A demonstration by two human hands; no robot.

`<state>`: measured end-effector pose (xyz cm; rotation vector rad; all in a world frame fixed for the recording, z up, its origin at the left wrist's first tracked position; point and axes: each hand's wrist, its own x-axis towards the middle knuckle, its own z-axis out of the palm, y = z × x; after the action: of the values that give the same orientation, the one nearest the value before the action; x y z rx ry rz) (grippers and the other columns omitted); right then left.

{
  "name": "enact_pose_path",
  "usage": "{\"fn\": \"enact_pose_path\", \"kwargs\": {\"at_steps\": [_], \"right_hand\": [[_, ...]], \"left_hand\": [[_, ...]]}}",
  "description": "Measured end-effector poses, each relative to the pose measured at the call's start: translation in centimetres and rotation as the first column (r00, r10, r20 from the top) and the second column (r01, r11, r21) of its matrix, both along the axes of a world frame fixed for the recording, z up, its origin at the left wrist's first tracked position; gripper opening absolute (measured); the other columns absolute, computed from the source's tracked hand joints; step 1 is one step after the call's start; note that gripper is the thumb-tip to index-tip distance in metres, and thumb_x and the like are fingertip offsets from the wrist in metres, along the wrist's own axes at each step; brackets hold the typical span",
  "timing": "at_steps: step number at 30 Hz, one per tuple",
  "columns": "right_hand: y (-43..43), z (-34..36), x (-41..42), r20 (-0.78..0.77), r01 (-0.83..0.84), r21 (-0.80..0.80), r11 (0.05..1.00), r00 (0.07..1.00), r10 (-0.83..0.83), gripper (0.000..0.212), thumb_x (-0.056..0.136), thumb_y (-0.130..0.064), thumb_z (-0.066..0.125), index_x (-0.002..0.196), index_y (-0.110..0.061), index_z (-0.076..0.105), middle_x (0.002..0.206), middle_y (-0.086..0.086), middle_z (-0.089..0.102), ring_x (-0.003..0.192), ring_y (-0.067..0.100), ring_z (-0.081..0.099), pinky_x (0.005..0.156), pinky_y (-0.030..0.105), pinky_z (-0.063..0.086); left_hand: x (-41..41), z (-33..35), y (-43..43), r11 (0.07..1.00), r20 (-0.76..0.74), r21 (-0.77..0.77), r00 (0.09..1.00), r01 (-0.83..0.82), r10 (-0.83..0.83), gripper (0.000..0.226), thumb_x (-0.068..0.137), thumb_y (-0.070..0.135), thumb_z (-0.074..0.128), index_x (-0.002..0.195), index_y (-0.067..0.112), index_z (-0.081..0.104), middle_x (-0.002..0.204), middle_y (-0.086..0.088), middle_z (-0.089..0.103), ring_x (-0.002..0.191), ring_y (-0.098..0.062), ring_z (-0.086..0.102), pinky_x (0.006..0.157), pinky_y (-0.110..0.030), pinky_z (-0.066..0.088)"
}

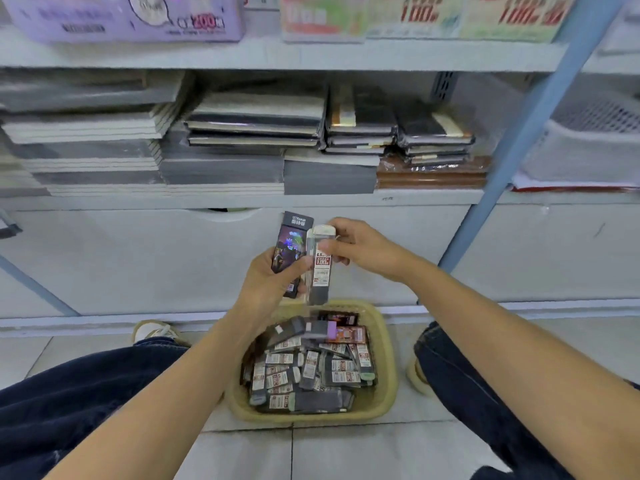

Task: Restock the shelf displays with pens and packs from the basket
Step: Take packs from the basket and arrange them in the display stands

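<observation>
A yellow woven basket (388,344) sits on the floor between my knees, filled with several small refill packs (311,368) with red and white labels. My left hand (270,282) grips a dark pack with a colourful picture (290,244), held upright above the basket. Right beside it is a clear pack with a red price label (320,261); my right hand (356,245) pinches its top end, and my left thumb lies across its lower part. Both hands are in front of the white base panel under the shelf.
The shelf (415,195) above holds stacks of notebooks (256,133) and dark wrapped diaries (433,136). A blue upright post (519,133) slants on the right, with a white mesh tray (588,147) beyond it. Boxed goods stand on the upper shelf. My knees flank the basket on the tiled floor.
</observation>
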<state>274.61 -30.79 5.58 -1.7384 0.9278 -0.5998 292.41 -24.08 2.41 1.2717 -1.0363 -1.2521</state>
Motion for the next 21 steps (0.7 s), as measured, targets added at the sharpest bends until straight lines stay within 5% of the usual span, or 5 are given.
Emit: {"fn": "enact_pose_path", "kwargs": {"at_steps": [8, 14, 21], "right_hand": [[-0.6, 15.5, -4.6, 0.106, 0.152, -0.374, 0.915, 0.987, -0.121, 0.014, 0.097, -0.013, 0.055, 0.110, -0.005, 0.055, 0.081, 0.009, 0.058, 0.058, 0.012, 0.053, 0.056, 0.027, 0.045], [-1.6, 24.6, -7.9, 0.343, 0.417, -0.539, 0.731, 0.902, -0.262, 0.009, 0.097, -0.017, 0.056, 0.105, -0.017, 0.060, 0.088, -0.001, 0.067, 0.066, 0.008, 0.058, 0.061, 0.021, 0.048], [-6.3, 30.9, -8.4, 0.530, 0.662, -0.569, 0.487, 0.749, -0.399, 0.014, 0.094, -0.017, 0.059, 0.106, -0.008, 0.059, 0.094, 0.000, 0.069, 0.079, -0.002, 0.064, 0.065, 0.014, 0.049]], "left_hand": [[-1.9, 13.6, -3.2, 0.937, 0.060, -0.341, 0.997, 0.070, -0.053, 0.012, 0.089, 0.016, 0.068, 0.086, 0.013, 0.057, 0.058, -0.002, 0.057, 0.047, -0.014, 0.053, 0.047, -0.023, 0.044], [-2.5, 21.5, -5.1, 0.896, 0.071, -0.434, 0.995, 0.097, -0.073, 0.023, 0.086, 0.020, 0.072, 0.105, 0.014, 0.059, 0.067, 0.004, 0.068, 0.051, -0.013, 0.061, 0.049, -0.023, 0.050], [-2.0, 25.1, -7.4, 0.865, 0.030, -0.501, 0.999, 0.029, -0.016, 0.021, 0.089, 0.030, 0.066, 0.104, 0.015, 0.065, 0.095, -0.001, 0.076, 0.075, -0.019, 0.073, 0.061, -0.026, 0.057]]}}
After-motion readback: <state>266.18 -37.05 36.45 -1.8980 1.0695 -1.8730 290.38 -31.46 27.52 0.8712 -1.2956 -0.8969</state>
